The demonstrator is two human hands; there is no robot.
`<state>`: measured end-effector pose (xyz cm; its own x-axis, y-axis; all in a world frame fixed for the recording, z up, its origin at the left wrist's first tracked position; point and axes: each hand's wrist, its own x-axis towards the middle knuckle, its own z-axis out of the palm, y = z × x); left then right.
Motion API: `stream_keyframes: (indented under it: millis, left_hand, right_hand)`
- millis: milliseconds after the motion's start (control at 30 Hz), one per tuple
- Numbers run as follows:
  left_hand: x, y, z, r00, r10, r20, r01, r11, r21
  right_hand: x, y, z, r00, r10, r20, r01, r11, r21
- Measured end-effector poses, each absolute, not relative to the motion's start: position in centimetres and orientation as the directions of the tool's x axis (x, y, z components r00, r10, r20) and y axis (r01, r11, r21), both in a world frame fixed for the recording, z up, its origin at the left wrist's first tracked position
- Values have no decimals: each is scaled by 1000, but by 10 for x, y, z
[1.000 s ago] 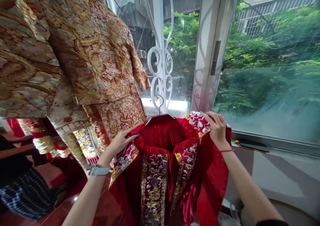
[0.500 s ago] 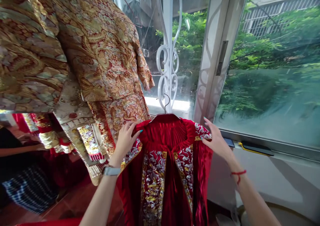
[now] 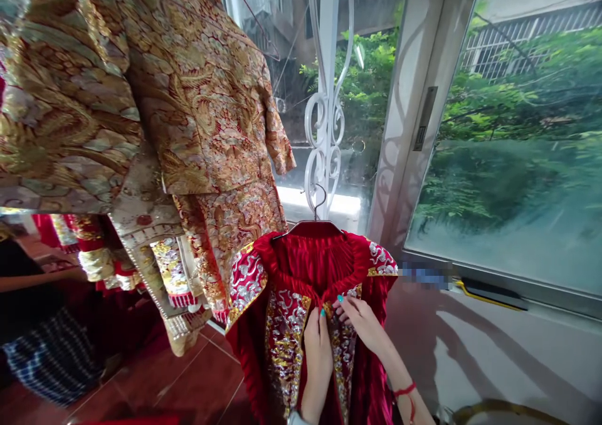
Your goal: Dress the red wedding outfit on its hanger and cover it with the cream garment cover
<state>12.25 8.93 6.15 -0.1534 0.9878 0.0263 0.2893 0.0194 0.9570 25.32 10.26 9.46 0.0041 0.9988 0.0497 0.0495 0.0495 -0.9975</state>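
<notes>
A red velvet robe (image 3: pixel 371 350) with silver and gold embroidery hangs in front of me on a thin metal hanger (image 3: pixel 316 222). Its gathered neckline droops in a loop below the hanger. At the front opening, just under the neckline, my left hand (image 3: pixel 318 343) has thumb and fingers closed at the cloth edge. My right hand (image 3: pixel 361 321) comes in from the right, its curled fingers at the opposite edge beside the left fingertips. What exactly lies between the fingertips is too small to make out, apart from red cloth.
Gold brocade garments (image 3: pixel 207 118) hang close on the left. Behind the robe stands a white scrolled metal post (image 3: pixel 328 68) by the windows (image 3: pixel 493 180). A black and yellow object (image 3: pixel 491 294) lies on the sill. Another person's patterned clothing (image 3: pixel 51 356) shows at lower left.
Both my hands have left the robe's shoulders and come down and inward to the front of the neckline. The view has shifted slightly, and the robe sits a little lower.
</notes>
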Motion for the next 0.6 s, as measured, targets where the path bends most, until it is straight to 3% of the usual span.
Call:
stream_keyframes:
  millis: [67,133,233,333,467,600]
  left_hand:
    - [110,73,66,-179,983,37,308,20,951]
    - [103,52,67,-208,978,16,292,47,955]
    - [102,24,65,-211,975,-62,163,98,982]
    - [103,8,67,-172,974,-145,52,156,986]
    - [99,-3,79,-187,972,-143,29,151,988]
    - [95,-15,88,-218,963,-157,70,175,982]
  right_hand:
    - [245,102,98,-57,998,3,28,5,-1000]
    - [236,100,104,-225,973,-56,3,-56,-998]
    - [219,96,118,-465,880,-96,-84,-152,-985]
    - [203,96,135,-586,800,-128,-183,-284,-941]
    - [190,104,154,-608,776,-170,-317,-433,-844]
    - [192,116,171,-507,846,-165,-431,-415,-801]
